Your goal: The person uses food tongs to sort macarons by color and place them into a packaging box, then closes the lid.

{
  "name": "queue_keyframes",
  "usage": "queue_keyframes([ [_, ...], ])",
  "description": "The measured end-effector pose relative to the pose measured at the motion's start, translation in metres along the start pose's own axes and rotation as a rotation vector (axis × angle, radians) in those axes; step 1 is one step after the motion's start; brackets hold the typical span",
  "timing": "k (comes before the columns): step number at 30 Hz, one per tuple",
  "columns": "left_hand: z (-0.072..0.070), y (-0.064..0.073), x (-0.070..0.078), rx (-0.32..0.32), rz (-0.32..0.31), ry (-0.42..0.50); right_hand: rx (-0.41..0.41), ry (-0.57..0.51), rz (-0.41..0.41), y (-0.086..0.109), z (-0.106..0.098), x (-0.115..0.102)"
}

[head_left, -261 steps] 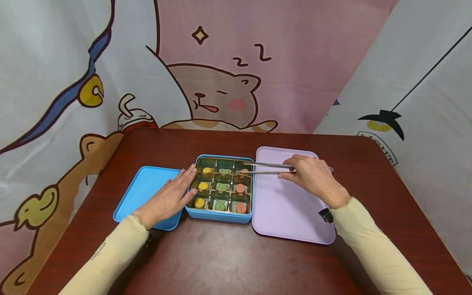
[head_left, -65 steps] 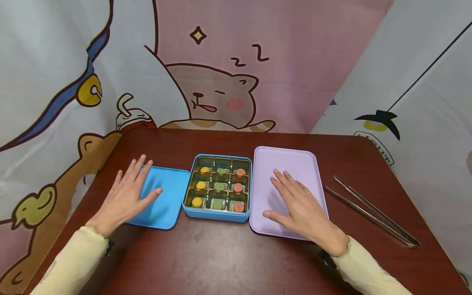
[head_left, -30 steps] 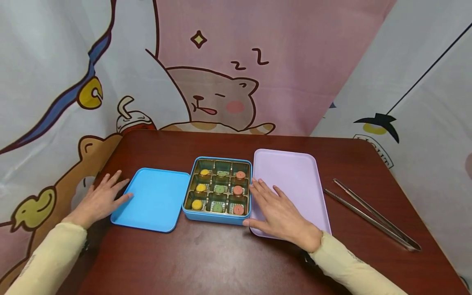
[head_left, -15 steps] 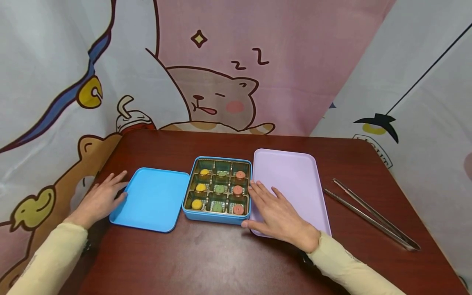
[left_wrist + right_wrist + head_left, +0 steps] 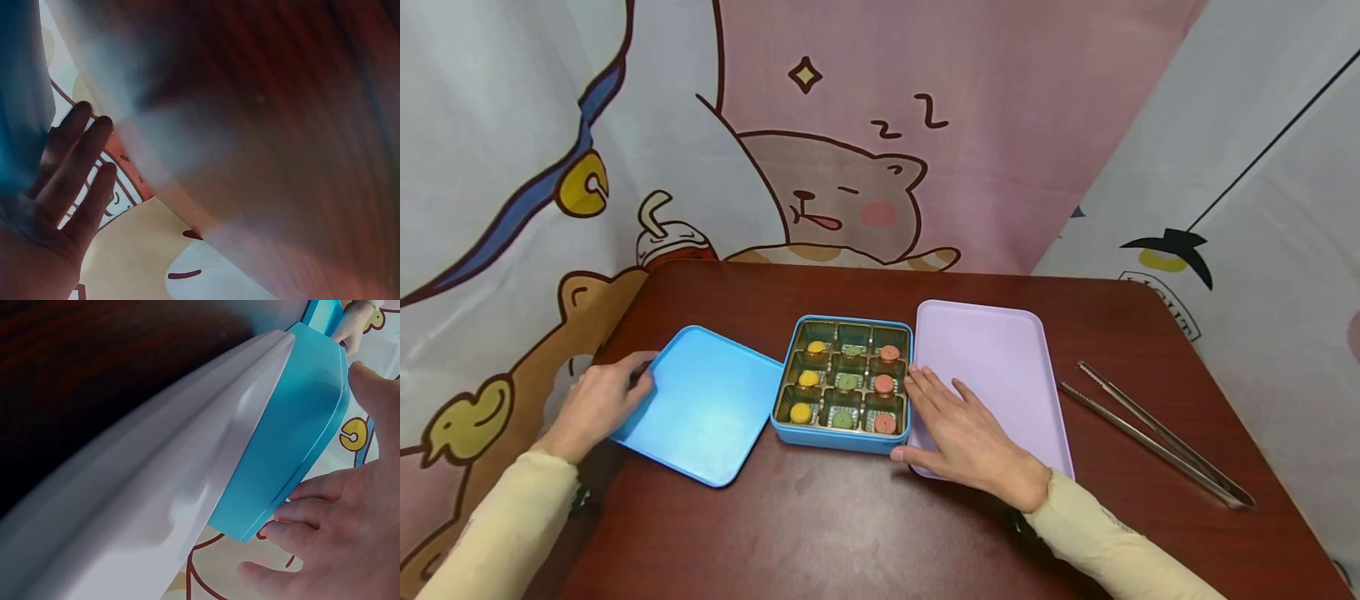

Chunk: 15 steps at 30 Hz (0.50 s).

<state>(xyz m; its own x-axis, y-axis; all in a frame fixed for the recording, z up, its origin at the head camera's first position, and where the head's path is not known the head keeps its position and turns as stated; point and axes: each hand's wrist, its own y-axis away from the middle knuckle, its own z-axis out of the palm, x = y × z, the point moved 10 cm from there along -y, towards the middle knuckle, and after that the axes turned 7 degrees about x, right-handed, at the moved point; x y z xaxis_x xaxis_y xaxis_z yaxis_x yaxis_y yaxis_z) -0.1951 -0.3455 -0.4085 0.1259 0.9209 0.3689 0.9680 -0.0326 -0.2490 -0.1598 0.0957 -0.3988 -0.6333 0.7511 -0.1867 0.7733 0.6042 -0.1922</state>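
My left hand (image 5: 598,400) grips the square blue lid (image 5: 707,408) by its left edge, thumb on top and fingers beneath. The lid is tilted up and turned beside the blue box (image 5: 842,439). In the left wrist view my fingers stretch under the lid (image 5: 22,94). Gold compartments in the box hold small round pieces: a yellow column (image 5: 808,379), a green one (image 5: 847,382) and a pink one (image 5: 883,384). My right hand (image 5: 966,442) lies with straight fingers at the box's right rim; the right wrist view shows its fingertips along the blue side wall (image 5: 287,425).
A lilac tray (image 5: 985,342) sits right of the box, partly under my right hand. Metal tongs (image 5: 1157,437) lie farther right on the brown table (image 5: 865,533). A printed cartoon curtain (image 5: 1000,125) hangs behind the table and along its sides.
The tongs, earlier in my right hand, now lie on the table. My right hand came to the box's right edge. My left hand took hold of the lid, which has turned and tilted up.
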Motion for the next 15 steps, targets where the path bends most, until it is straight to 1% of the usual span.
queue_keyframes([
  [8,-0.023,-0.003,0.01,0.147,0.022,0.061,-0.002,-0.004,0.004,0.0,0.0,0.0],
  [11,-0.031,-0.003,0.012,0.165,-0.006,0.083,0.0,-0.007,0.004,0.0,0.0,0.0],
  [15,-0.04,-0.001,0.014,0.169,-0.047,0.122,0.001,-0.009,0.002,0.0,0.0,0.0],
])
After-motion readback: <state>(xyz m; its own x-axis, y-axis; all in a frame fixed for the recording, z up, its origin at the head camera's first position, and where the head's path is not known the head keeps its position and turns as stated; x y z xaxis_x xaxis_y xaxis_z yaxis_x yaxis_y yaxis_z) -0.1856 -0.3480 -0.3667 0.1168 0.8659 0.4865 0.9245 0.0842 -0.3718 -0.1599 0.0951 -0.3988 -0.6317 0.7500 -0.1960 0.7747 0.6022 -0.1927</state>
